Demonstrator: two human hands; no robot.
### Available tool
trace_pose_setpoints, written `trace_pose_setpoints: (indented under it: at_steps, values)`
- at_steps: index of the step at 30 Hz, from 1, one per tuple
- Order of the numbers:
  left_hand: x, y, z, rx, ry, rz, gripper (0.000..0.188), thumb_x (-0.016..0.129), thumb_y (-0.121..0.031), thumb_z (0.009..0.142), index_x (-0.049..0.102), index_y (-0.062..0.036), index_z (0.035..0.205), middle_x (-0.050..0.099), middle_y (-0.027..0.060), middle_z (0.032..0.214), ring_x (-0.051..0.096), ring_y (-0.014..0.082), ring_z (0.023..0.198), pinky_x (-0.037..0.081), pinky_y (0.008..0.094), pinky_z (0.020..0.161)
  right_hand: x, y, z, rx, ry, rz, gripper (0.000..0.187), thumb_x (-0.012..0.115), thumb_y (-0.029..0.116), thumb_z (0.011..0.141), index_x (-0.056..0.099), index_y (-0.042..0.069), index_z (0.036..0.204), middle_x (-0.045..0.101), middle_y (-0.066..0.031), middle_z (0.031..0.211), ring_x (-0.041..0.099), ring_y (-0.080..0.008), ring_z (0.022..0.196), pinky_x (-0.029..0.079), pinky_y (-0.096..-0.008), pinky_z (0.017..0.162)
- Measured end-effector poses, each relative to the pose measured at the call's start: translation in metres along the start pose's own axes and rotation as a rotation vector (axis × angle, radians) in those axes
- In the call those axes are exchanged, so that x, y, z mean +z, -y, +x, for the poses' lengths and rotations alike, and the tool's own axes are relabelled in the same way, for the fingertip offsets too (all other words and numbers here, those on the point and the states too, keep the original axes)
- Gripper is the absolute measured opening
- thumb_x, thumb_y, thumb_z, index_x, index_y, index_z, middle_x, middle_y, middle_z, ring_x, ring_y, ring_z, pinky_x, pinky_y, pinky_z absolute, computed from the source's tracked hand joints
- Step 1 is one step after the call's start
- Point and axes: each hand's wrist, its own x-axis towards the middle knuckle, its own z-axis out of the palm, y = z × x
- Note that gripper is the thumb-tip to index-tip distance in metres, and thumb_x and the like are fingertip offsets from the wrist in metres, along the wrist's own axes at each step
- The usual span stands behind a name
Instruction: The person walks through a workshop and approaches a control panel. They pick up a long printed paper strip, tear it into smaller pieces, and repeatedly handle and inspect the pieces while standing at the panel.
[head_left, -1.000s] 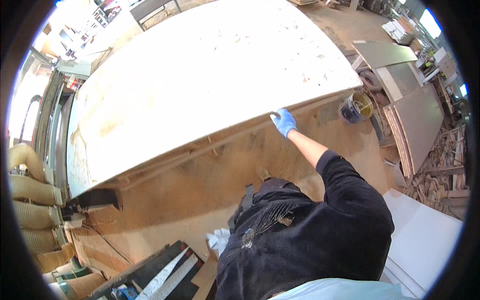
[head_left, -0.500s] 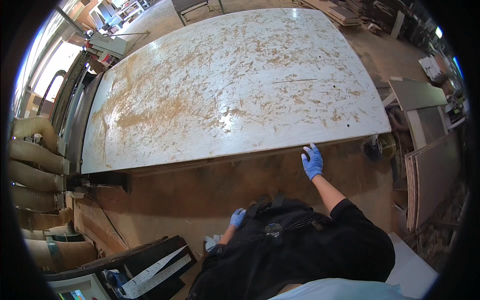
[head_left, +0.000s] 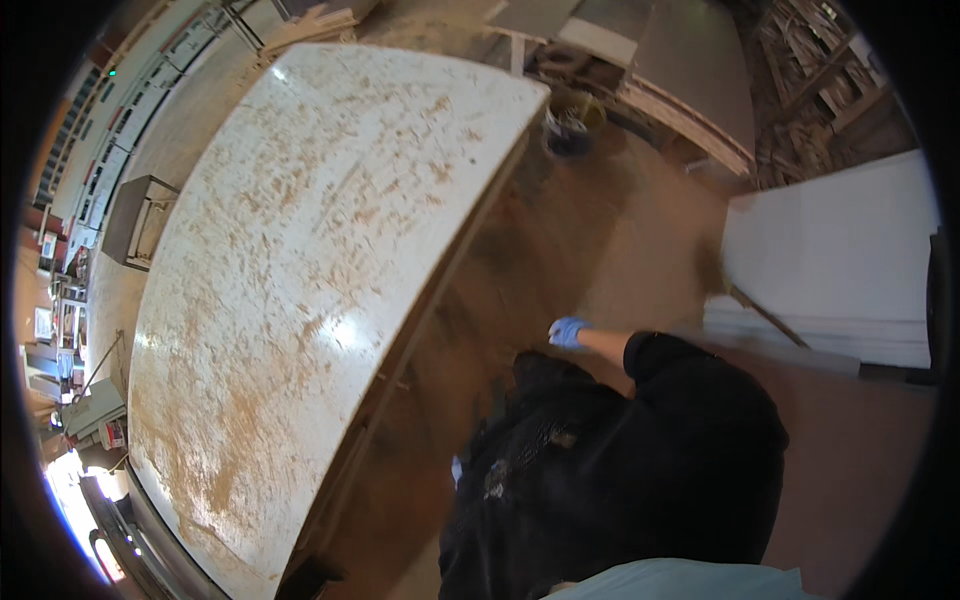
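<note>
My right hand (head_left: 567, 332), in a blue glove, is held out over the brown floor, away from the large board. Its fingers look loosely bent and a little blurred, with nothing visible in them. Only a sliver of my left hand (head_left: 456, 470) shows at the left edge of my black clothing; its fingers are hidden. To the left lies the large white board (head_left: 300, 180), raised above the floor and strewn with brown shavings and dust. Neither hand is seen touching it.
A dark bucket (head_left: 568, 125) stands by the board's far right corner. Brown panels (head_left: 690, 75) lie stacked beyond it. White sheets (head_left: 830, 250) are piled at the right, with a thin strip (head_left: 765, 315) against them. Part of a machine (head_left: 150, 530) is at lower left.
My view has turned to the right, so the board now slants along the left and the white sheets show. My right hand has left the board's near edge. My left hand is more hidden.
</note>
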Motion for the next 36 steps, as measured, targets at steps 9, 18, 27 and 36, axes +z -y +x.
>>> trace_pose_setpoints:
  at_steps: [9,18,27,36]
  values:
    - [-0.015,-0.068,-0.011,0.019,0.093,0.105,0.033,0.057,-0.023,0.085,0.056,0.0006,0.108,0.06,0.0132,0.107,0.055,0.0192,0.099,0.044,0.0299,0.085,0.041,-0.078,-0.07,0.296,-0.072,0.361,0.032,0.055,0.032,0.079,0.063,0.01,0.101,0.062,-0.0111,0.104,0.057,-0.0307,0.097,0.044,-0.0385,0.084]
    - [0.075,-0.097,-0.024,-0.115,-0.029,-0.033,0.047,0.057,-0.04,0.081,0.056,-0.0072,0.115,0.057,0.013,0.115,0.053,0.0255,0.109,0.04,0.0335,0.092,0.005,-0.111,-0.013,-0.123,-0.16,0.225,0.039,0.044,0.038,0.087,0.061,0.003,0.093,0.06,-0.0204,0.098,0.057,-0.033,0.092,0.044,-0.0401,0.079]
    - [0.243,-0.212,-0.063,-0.315,-0.101,-0.26,0.046,0.048,-0.046,0.082,0.057,-0.0144,0.114,0.055,0.0108,0.118,0.05,0.0271,0.111,0.039,0.0367,0.093,-0.152,-0.189,0.133,-0.362,0.371,-0.383,0.031,0.05,0.031,0.085,0.062,0.003,0.09,0.062,-0.0176,0.091,0.057,-0.0295,0.085,0.045,-0.0372,0.078]
    - [0.338,-0.164,-0.136,-0.562,-0.598,-0.734,0.05,0.05,-0.046,0.083,0.052,-0.0124,0.12,0.052,0.011,0.123,0.048,0.0276,0.115,0.037,0.0362,0.096,-0.163,-0.128,0.258,-0.645,0.445,-0.685,0.028,0.055,0.027,0.083,0.064,0.004,0.097,0.063,-0.0148,0.098,0.059,-0.0247,0.094,0.045,-0.0324,0.083]
